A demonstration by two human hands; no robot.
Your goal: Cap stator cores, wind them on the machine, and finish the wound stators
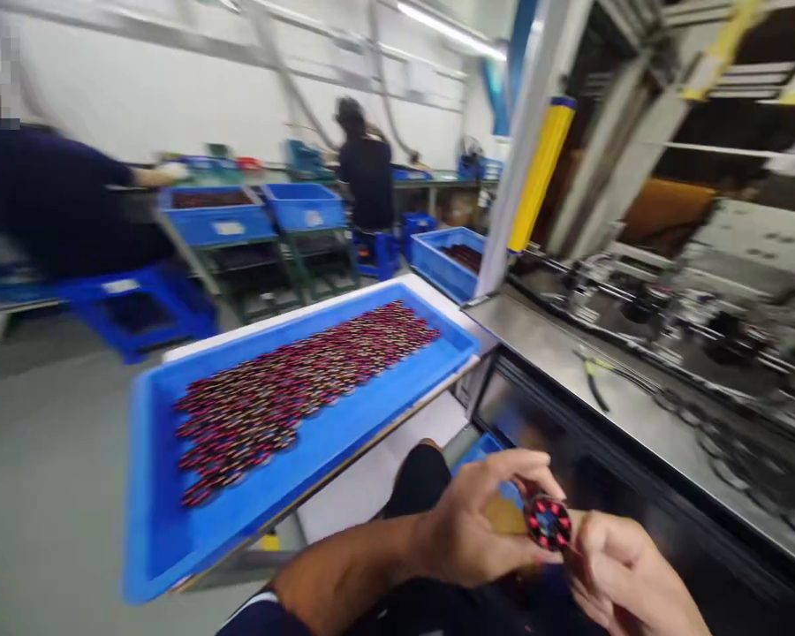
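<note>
Above my lap at the lower right, my left hand grips a small dark ring-shaped part with pink-red segments around its open centre. Thumb and fingers press on the ring's upper and lower sides. Close against its right side is my right hand, its fingers pinched together by the ring's edge; what they pinch is too small to make out. Many similar red and dark rings lie in rows in a large blue tray to the left.
A metal bench with green-handled pliers and machinery stands at the right. A yellow-covered post rises behind the tray. Further back are blue bins, a blue stool and two seated people.
</note>
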